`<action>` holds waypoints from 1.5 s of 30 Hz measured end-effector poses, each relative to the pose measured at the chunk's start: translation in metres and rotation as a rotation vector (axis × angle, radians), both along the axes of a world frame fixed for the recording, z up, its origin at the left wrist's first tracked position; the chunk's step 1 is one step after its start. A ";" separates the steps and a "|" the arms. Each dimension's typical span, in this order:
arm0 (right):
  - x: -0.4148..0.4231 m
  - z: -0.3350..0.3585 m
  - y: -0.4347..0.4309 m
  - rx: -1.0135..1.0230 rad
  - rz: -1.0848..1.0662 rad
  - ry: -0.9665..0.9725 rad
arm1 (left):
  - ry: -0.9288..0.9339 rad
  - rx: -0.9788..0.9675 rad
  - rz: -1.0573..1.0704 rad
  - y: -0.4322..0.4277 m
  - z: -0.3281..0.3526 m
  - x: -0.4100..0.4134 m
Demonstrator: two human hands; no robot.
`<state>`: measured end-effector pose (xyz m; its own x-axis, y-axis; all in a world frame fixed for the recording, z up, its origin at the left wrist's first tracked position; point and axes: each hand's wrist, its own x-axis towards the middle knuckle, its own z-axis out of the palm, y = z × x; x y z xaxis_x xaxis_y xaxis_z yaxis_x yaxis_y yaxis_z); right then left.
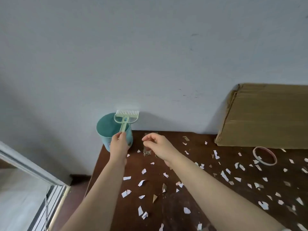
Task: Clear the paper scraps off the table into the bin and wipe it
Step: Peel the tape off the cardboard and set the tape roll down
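Observation:
A dark wooden table [208, 205] is strewn with several white and brown paper scraps [224, 175]. At its far left corner, against the wall, stands a teal bin [106, 129]. My left hand [119, 145] grips the handle of a pale green brush [125, 118], held upright over the bin's mouth with white bristles pointing up. My right hand [158, 146] hovers just right of the bin, fingers loosely curled with thumb and forefinger close together; whether it pinches anything I cannot tell. Below it lies a small frayed brown scrap [147, 152].
A flattened cardboard box [266, 114] leans against the wall at the back right. In front of it lies a roll of tape [265, 155]. Left of the table, the floor and a metal door track [33, 172] are visible.

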<state>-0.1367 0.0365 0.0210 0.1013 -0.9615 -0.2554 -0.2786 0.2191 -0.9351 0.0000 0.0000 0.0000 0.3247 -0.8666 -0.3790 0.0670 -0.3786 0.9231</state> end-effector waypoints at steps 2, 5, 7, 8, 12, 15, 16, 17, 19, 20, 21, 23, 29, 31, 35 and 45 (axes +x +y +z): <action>0.001 0.003 -0.001 -0.005 -0.030 -0.002 | -0.014 -0.021 0.027 0.000 0.003 0.000; 0.004 0.004 0.000 0.003 -0.046 -0.001 | 0.005 -0.095 0.061 0.007 0.009 -0.003; 0.005 0.007 0.002 -0.009 -0.044 0.002 | -0.009 -0.150 0.074 0.013 0.014 -0.005; 0.005 0.009 0.003 -0.033 -0.049 0.010 | -0.016 -0.181 0.078 0.016 0.018 -0.006; 0.001 0.016 0.009 -0.218 -0.094 0.113 | -0.027 -0.292 0.069 0.035 0.034 -0.015; -0.008 0.024 0.016 -0.368 -0.105 0.190 | -0.057 -0.357 0.030 0.053 0.047 -0.029; -0.013 0.027 0.019 -0.416 -0.102 0.230 | -0.063 -0.372 0.007 0.058 0.051 -0.035; -0.018 0.029 0.023 -0.463 -0.098 0.280 | -0.069 -0.384 -0.019 0.065 0.054 -0.042; -0.029 0.031 0.030 -0.546 -0.088 0.396 | -0.101 -0.399 -0.068 0.076 0.058 -0.055; -0.035 0.031 0.034 -0.584 -0.081 0.461 | -0.118 -0.410 -0.091 0.082 0.059 -0.063; -0.043 0.031 0.038 -0.617 -0.073 0.521 | -0.133 -0.414 -0.111 0.087 0.061 -0.071; -0.060 0.031 0.047 -0.638 -0.051 0.596 | -0.156 -0.410 -0.142 0.098 0.064 -0.088; -0.126 0.029 0.076 -0.623 -0.028 0.617 | -0.174 -0.364 -0.181 0.132 0.067 -0.155; -0.147 0.029 0.084 -0.614 -0.027 0.621 | -0.180 -0.348 -0.203 0.142 0.065 -0.177; -0.194 0.029 0.104 -0.579 -0.015 0.604 | -0.179 -0.340 -0.251 0.162 0.064 -0.223; -0.246 0.022 0.128 -0.536 0.005 0.771 | -0.124 -0.323 -0.370 0.185 0.058 -0.275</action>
<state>-0.3828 0.1645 0.0427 0.0932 -0.9704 0.2228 -0.8632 -0.1903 -0.4676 -0.2754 0.1850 0.0581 -0.0012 -0.9987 -0.0510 -0.1354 -0.0504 0.9895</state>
